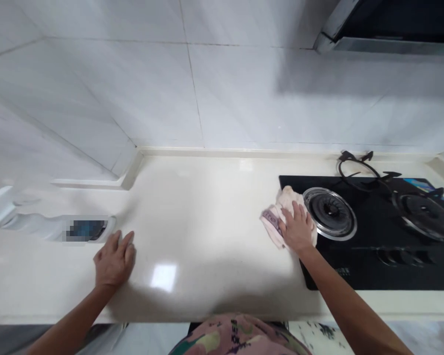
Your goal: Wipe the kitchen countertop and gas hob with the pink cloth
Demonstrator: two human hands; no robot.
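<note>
A pale pink cloth (pixel 272 220) with a darker lettered band lies bunched across the left edge of the black gas hob (pixel 340 266). My right hand (pixel 298 229) presses down on it, fingers spread over the fabric, beside the left burner (pixel 331 212). Part of the cloth is hidden under the palm. On the left, my left hand (pixel 114 259) rests on the white countertop (pixel 203 217) with its fingers stretched out and nothing in it. Just past those fingertips lies a white bottle (pixel 52 228) on its side, its label blurred.
A black pan support (pixel 358 160) leans at the hob's back edge, near the right burner (pixel 424 212). Above hangs a range hood (pixel 395 44). Tiled wall (pixel 237 93) runs behind the counter, with a corner jutting out at left. Control knobs (pixel 403 256) sit along the hob's front.
</note>
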